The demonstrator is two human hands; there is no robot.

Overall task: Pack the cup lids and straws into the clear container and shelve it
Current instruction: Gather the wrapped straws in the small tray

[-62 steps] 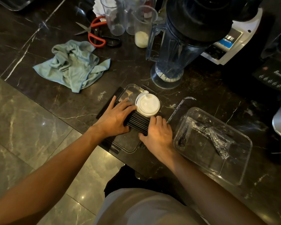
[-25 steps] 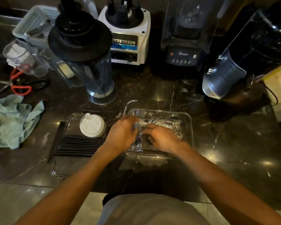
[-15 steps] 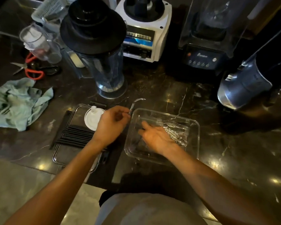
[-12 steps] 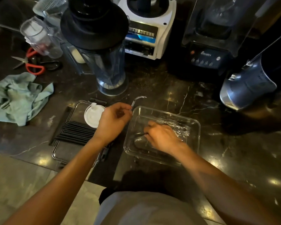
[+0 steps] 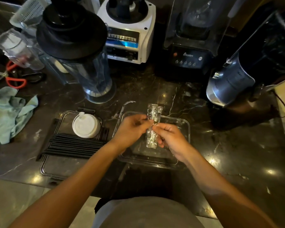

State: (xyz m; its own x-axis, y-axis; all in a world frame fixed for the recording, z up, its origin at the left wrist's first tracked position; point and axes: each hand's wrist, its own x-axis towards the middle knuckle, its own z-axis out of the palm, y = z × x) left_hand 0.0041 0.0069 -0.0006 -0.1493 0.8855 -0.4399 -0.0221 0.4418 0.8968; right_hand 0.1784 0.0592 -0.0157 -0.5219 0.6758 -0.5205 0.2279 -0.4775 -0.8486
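A clear rectangular container [image 5: 181, 157] sits on the dark marble counter in front of me. Over it, my left hand [image 5: 130, 130] and my right hand [image 5: 169, 137] both pinch a crinkled clear plastic wrapper [image 5: 152, 124], held upright above the container. To the left lies the container's flat clear lid [image 5: 56, 168]. A row of black straws [image 5: 72, 146] rests across that lid, and a stack of white cup lids [image 5: 85, 125] stands on its far end.
A blender jar with a black lid [image 5: 82, 60] stands behind the flat lid. A white blender base [image 5: 127, 35], a black blender [image 5: 187, 46] and a steel jug [image 5: 229, 83] line the back. Red scissors [image 5: 11, 79] and a green cloth [image 5: 7, 116] lie left. The counter's near edge runs below the container.
Both hands left the straws and went to the clear container. They took the plastic wrapper out of it and now hold it raised above the container. The view turned to the right.
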